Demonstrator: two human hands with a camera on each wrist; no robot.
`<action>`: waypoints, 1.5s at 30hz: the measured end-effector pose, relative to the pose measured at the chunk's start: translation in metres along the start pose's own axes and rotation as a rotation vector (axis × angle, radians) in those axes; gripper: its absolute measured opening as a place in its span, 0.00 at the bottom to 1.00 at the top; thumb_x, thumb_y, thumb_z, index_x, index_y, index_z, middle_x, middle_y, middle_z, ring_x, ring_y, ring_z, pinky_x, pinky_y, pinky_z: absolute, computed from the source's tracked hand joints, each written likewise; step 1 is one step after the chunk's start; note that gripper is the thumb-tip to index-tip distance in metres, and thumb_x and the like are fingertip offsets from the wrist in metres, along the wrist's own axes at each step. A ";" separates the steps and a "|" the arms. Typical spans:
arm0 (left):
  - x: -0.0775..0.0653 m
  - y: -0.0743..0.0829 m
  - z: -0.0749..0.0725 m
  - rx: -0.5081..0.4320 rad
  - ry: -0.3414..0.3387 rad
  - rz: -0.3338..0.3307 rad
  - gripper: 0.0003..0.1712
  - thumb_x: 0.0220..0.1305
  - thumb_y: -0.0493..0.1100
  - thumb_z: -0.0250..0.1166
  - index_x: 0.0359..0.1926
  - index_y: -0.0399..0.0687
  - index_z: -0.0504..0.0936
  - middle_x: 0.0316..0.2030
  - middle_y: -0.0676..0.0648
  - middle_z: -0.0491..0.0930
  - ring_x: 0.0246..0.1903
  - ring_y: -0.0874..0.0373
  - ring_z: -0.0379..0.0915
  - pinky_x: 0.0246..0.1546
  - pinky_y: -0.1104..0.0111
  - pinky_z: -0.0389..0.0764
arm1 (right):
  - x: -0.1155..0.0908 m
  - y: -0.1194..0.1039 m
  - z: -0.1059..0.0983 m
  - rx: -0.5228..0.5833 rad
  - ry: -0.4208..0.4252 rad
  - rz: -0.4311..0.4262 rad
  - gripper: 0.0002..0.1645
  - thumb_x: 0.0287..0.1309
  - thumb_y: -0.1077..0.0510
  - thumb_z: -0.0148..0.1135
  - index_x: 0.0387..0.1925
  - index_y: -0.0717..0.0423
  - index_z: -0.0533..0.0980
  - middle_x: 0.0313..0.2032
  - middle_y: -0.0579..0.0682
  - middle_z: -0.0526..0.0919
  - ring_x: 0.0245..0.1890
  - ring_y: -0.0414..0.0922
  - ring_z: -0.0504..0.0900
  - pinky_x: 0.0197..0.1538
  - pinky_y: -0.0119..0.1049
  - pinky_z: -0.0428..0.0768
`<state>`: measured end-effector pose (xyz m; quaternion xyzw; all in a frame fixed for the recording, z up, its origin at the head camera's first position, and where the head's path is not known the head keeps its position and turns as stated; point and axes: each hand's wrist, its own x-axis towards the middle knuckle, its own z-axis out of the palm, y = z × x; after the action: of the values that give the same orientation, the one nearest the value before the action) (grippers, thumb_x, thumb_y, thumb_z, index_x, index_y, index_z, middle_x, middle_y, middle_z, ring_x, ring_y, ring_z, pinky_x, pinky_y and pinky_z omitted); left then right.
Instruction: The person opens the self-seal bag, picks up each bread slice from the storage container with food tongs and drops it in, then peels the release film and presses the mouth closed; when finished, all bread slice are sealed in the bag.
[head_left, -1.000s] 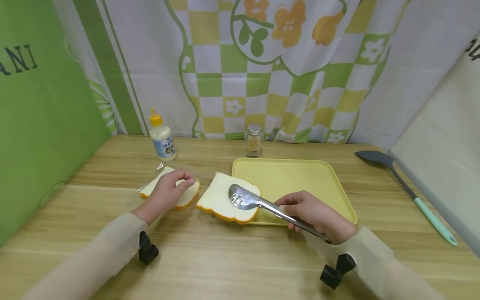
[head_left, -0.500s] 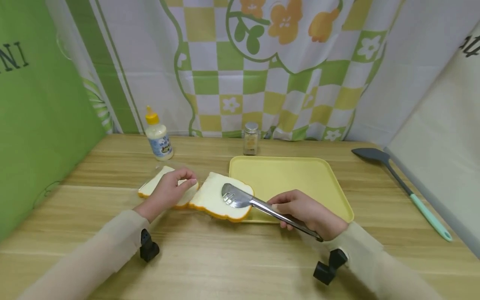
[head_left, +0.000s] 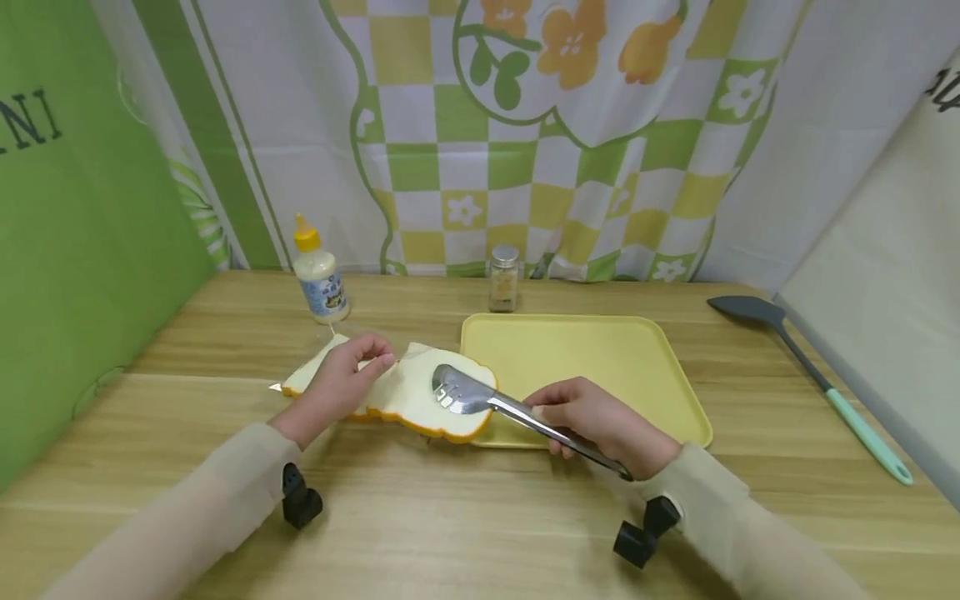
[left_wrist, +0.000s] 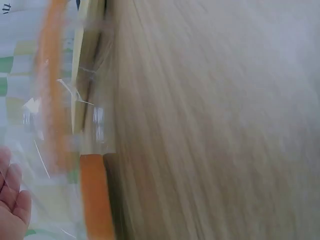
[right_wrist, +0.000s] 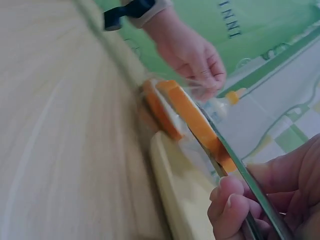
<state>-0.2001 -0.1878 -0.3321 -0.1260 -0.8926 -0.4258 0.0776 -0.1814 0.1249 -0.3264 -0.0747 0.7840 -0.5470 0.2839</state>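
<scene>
My right hand (head_left: 603, 421) grips metal serving tongs (head_left: 528, 417), whose slotted head lies on top of a white bread slice with an orange crust (head_left: 408, 408). In the right wrist view this slice (right_wrist: 187, 110) is pinched between the two tong arms, raised above the table. A second bread slice (head_left: 309, 375) lies to the left, partly hidden by my left hand (head_left: 341, 379). Thumb and forefinger of the left hand pinch the edge of a clear plastic bag (left_wrist: 97, 120) around that second slice. Whether the held slice's edge is inside the bag I cannot tell.
A yellow tray (head_left: 573, 350) lies right of the bread, partly under the raised slice. Behind stand a squeeze bottle with a yellow cap (head_left: 322, 283) and a small glass shaker (head_left: 503, 283). A dark spatula with a mint handle (head_left: 832, 387) lies at the right.
My right hand has moved left with the tongs and the bread slice, closing the gap to the second slice. The left hand keeps its pinch on the bag, nearly in place.
</scene>
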 end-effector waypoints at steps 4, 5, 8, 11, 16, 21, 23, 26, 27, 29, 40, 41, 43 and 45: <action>-0.001 0.003 0.003 -0.032 0.009 0.021 0.05 0.64 0.36 0.58 0.34 0.37 0.77 0.33 0.42 0.80 0.40 0.51 0.73 0.44 0.58 0.72 | 0.004 -0.003 0.004 0.013 -0.023 -0.011 0.18 0.65 0.64 0.47 0.53 0.68 0.72 0.23 0.52 0.74 0.14 0.38 0.73 0.18 0.28 0.73; -0.001 0.003 0.003 -0.035 0.008 0.022 0.05 0.64 0.36 0.58 0.33 0.37 0.77 0.33 0.42 0.80 0.39 0.51 0.73 0.45 0.57 0.72 | 0.006 -0.004 0.005 0.016 -0.027 -0.010 0.18 0.65 0.64 0.47 0.53 0.67 0.72 0.22 0.52 0.74 0.14 0.38 0.73 0.18 0.28 0.73; -0.002 0.004 0.005 -0.035 0.001 0.010 0.04 0.64 0.36 0.58 0.33 0.38 0.77 0.33 0.43 0.79 0.39 0.52 0.72 0.45 0.58 0.72 | 0.009 -0.006 0.008 0.028 -0.032 -0.004 0.18 0.65 0.64 0.47 0.53 0.67 0.73 0.22 0.52 0.73 0.13 0.38 0.73 0.18 0.28 0.73; -0.002 0.004 0.006 -0.025 0.004 0.006 0.04 0.64 0.36 0.58 0.33 0.38 0.77 0.33 0.43 0.80 0.39 0.52 0.72 0.44 0.59 0.72 | 0.013 -0.007 0.011 0.013 -0.033 -0.013 0.18 0.64 0.65 0.47 0.52 0.67 0.73 0.23 0.52 0.73 0.14 0.38 0.73 0.19 0.28 0.73; -0.002 0.004 0.007 -0.011 0.004 0.009 0.05 0.64 0.37 0.58 0.33 0.39 0.77 0.34 0.43 0.80 0.38 0.53 0.71 0.41 0.62 0.71 | 0.017 -0.010 0.014 0.012 -0.030 0.002 0.17 0.63 0.65 0.48 0.51 0.66 0.74 0.23 0.52 0.73 0.14 0.39 0.72 0.19 0.29 0.73; -0.001 0.004 0.009 -0.022 0.001 0.014 0.04 0.64 0.37 0.58 0.33 0.40 0.77 0.36 0.43 0.80 0.40 0.52 0.71 0.44 0.61 0.70 | 0.024 -0.010 0.017 0.019 -0.031 -0.005 0.17 0.62 0.66 0.48 0.51 0.67 0.74 0.24 0.52 0.73 0.14 0.39 0.72 0.19 0.29 0.72; -0.002 0.004 0.010 -0.035 0.001 0.014 0.04 0.64 0.36 0.58 0.33 0.40 0.77 0.36 0.43 0.80 0.42 0.51 0.71 0.46 0.58 0.70 | 0.028 -0.011 0.018 0.017 -0.028 -0.006 0.17 0.62 0.66 0.48 0.51 0.66 0.74 0.24 0.52 0.74 0.14 0.39 0.72 0.19 0.29 0.72; -0.002 0.003 0.011 -0.040 0.006 0.023 0.03 0.63 0.36 0.58 0.33 0.40 0.77 0.38 0.42 0.79 0.44 0.49 0.72 0.49 0.55 0.70 | 0.032 -0.012 0.021 0.003 -0.014 0.000 0.16 0.62 0.65 0.49 0.50 0.65 0.75 0.26 0.53 0.75 0.14 0.40 0.73 0.19 0.29 0.73; -0.002 0.002 0.011 -0.040 0.009 0.026 0.03 0.63 0.36 0.59 0.33 0.40 0.77 0.38 0.41 0.79 0.45 0.49 0.72 0.50 0.54 0.70 | 0.034 -0.013 0.022 0.001 -0.015 0.004 0.16 0.62 0.65 0.49 0.50 0.65 0.75 0.26 0.53 0.75 0.14 0.40 0.73 0.19 0.29 0.73; -0.002 0.002 0.012 -0.047 0.011 0.020 0.03 0.63 0.36 0.59 0.34 0.39 0.77 0.39 0.41 0.78 0.46 0.48 0.71 0.50 0.54 0.70 | 0.036 -0.014 0.024 0.004 -0.017 0.009 0.16 0.62 0.65 0.49 0.50 0.65 0.75 0.27 0.53 0.75 0.14 0.40 0.73 0.18 0.29 0.72; -0.002 0.006 0.013 -0.054 -0.003 0.017 0.03 0.62 0.36 0.60 0.33 0.39 0.77 0.38 0.42 0.78 0.46 0.49 0.71 0.51 0.52 0.70 | 0.048 -0.025 0.038 0.021 -0.025 0.005 0.16 0.63 0.66 0.49 0.50 0.66 0.75 0.28 0.54 0.75 0.13 0.40 0.71 0.17 0.29 0.72; -0.001 0.006 0.013 -0.054 -0.002 0.016 0.03 0.62 0.36 0.60 0.33 0.39 0.77 0.37 0.42 0.78 0.45 0.50 0.71 0.49 0.54 0.70 | 0.049 -0.026 0.039 0.021 -0.022 0.003 0.16 0.63 0.66 0.49 0.50 0.66 0.75 0.28 0.54 0.75 0.13 0.40 0.71 0.17 0.29 0.72; -0.001 0.006 0.014 -0.051 0.003 0.020 0.03 0.62 0.35 0.60 0.33 0.39 0.77 0.36 0.43 0.78 0.42 0.51 0.71 0.46 0.57 0.71 | 0.052 -0.027 0.041 0.017 -0.018 -0.002 0.16 0.63 0.66 0.49 0.50 0.66 0.75 0.28 0.54 0.76 0.13 0.40 0.71 0.17 0.29 0.71; -0.001 0.005 0.015 -0.056 0.005 0.017 0.03 0.62 0.35 0.60 0.32 0.39 0.77 0.33 0.43 0.79 0.39 0.53 0.71 0.42 0.61 0.73 | 0.055 -0.028 0.044 0.014 -0.011 -0.004 0.16 0.63 0.66 0.49 0.49 0.66 0.75 0.27 0.54 0.76 0.13 0.40 0.71 0.17 0.29 0.71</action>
<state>-0.1982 -0.1728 -0.3380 -0.1347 -0.8790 -0.4504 0.0798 -0.2091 0.0550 -0.3313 -0.0773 0.7784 -0.5525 0.2879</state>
